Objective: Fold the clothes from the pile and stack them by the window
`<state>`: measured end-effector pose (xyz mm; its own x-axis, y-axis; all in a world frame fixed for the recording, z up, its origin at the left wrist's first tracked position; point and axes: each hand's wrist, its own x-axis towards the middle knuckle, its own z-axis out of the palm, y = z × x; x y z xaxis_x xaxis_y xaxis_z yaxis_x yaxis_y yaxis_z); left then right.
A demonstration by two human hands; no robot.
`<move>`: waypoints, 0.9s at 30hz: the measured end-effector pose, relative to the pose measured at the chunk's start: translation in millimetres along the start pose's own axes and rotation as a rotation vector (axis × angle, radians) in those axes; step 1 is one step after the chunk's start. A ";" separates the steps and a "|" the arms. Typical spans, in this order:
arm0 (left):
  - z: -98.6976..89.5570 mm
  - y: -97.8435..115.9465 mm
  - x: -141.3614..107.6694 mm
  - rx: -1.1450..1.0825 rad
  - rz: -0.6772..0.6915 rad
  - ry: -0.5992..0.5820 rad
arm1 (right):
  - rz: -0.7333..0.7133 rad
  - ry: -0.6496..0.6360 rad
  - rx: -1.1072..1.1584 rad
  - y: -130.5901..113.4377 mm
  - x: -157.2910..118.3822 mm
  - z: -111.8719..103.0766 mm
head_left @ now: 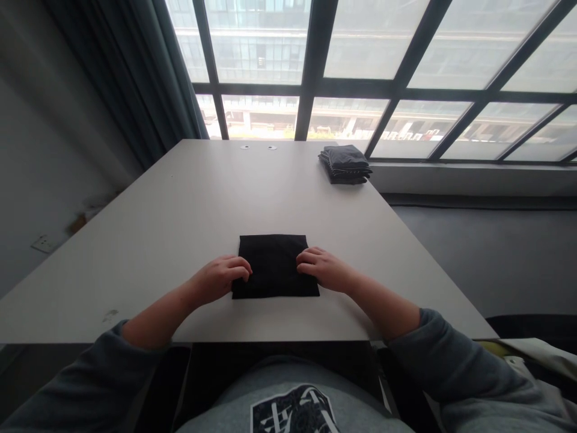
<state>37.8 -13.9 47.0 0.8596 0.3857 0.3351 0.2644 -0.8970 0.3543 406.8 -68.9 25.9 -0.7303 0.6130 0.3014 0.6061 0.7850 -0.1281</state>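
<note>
A flat black rectangle of cloth (274,264), possibly folded, lies on the table straight in front of me. At its left edge, my left hand (225,275) has its fingers bent over onto the cloth, pinching that side. My right hand (325,268) does the same on the right edge, fingers curled over the cloth's upper surface. Both thumbs are mostly hidden. Between the hands the cloth looks smooth, with its near and far edges uncovered.
The white table (202,198) stretches away to a large window. On its far right corner sits a stack of folded dark cloths (345,164). Two round inserts are set near the back edge. A dark curtain (135,78) hangs at the left.
</note>
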 end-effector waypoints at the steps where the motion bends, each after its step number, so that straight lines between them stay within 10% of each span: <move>1: 0.6 0.7 -1.3 0.002 0.011 -0.017 | 0.002 -0.006 0.004 -0.8 -1.1 1.1; 11: -10.3 11.4 -4.1 -0.048 -0.043 -0.203 | 0.112 0.016 0.152 -12.9 -7.9 -6.9; 16: 33.3 25.1 38.1 0.138 -0.222 0.050 | 0.456 0.216 0.085 -29.2 29.7 5.9; 21: 85.7 26.9 51.5 0.318 -0.365 -0.012 | 0.649 -0.041 0.027 -42.6 48.4 33.9; 27: 95.6 24.0 21.2 0.419 -0.420 0.015 | 0.784 -0.171 0.028 -49.1 33.8 36.8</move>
<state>104.2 -47.9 -20.9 0.6386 0.7264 0.2542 0.7333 -0.6745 0.0855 340.7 -83.4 7.6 -0.1346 0.9903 -0.0344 0.9561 0.1207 -0.2669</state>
